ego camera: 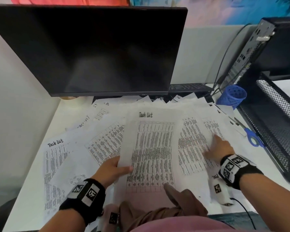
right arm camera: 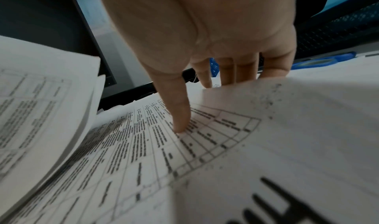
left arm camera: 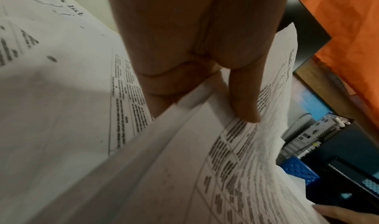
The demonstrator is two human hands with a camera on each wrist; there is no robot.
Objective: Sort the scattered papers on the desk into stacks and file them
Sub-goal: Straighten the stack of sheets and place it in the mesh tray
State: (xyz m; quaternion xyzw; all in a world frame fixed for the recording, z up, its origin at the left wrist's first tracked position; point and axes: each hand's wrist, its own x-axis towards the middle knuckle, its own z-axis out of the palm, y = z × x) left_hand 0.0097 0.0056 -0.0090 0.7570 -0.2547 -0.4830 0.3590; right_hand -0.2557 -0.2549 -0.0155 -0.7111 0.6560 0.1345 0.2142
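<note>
Head view: left hand [ego camera: 113, 168] grips a sheaf of printed sheets [ego camera: 151, 151] by its left edge, thumb on top, fingers beneath; sheaf lifted off the desk [ego camera: 32, 173], approx. centre, over scattered papers [ego camera: 105, 141]. Right hand [ego camera: 220, 149] lies w/ fingers extended, palm down on a sheet [ego camera: 193, 144] just right of the sheaf, holding nothing. Right wrist view: thumb [right arm camera: 180, 114] tip touches that sheet's table print.
</note>
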